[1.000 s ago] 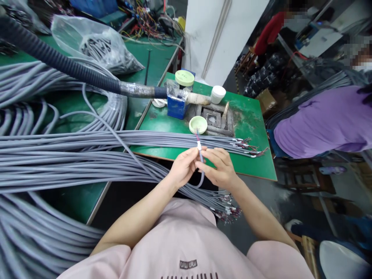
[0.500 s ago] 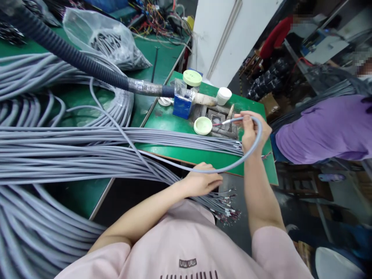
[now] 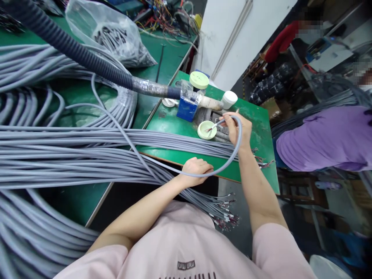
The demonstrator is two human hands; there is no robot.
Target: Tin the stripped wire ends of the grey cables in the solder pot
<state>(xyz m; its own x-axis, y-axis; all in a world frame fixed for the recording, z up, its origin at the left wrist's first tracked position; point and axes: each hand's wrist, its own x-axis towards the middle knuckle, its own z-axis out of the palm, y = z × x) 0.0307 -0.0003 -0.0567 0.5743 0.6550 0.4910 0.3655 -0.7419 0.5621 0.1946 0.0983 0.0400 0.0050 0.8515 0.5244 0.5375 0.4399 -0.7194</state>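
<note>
My right hand pinches a grey cable close to its stripped end. The bare thin wires at that end reach into a shallow pale-green dish. From my hand the cable bends in a wide loop down and left, crossing my left hand. That hand rests at the front edge of the green board, its fingers curled; what they may hold is hidden. Beside the dish is a dark, grimy block, partly covered by my right hand. A row of grey cables lies on the board just below the dish.
A ribbed black hose runs to a nozzle by a blue box. A white tub and a green-lidded jar stand behind. Big cable coils cover the left. A person in purple is at the right.
My right hand has moved left, bringing the cable's wire end from beside the block into the green dish. My left hand shifted slightly left and its fingers curled in. The view turned a little.
</note>
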